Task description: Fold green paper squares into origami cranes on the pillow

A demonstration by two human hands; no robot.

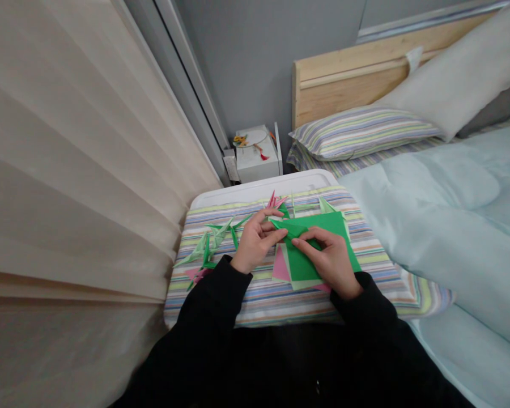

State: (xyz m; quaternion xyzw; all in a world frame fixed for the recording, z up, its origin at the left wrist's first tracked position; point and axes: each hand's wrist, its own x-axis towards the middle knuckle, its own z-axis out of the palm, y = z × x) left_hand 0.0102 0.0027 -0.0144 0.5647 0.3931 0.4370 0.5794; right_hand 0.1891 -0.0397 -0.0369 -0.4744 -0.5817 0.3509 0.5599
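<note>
Green paper cranes [212,241] lie on a striped cloth [276,303], just left of the left hand [255,242]. Its fingers [267,225] pinch one end of a folded green paper [293,229]. The right hand's [329,262] fingers [308,238], nearly closed, press the paper's other end above loose green and pink sheets [300,263].

Black long-sleeved top [280,357], sleeves [215,300] ending at wrists, left hand [254,243] and right hand [331,260] bare
</note>
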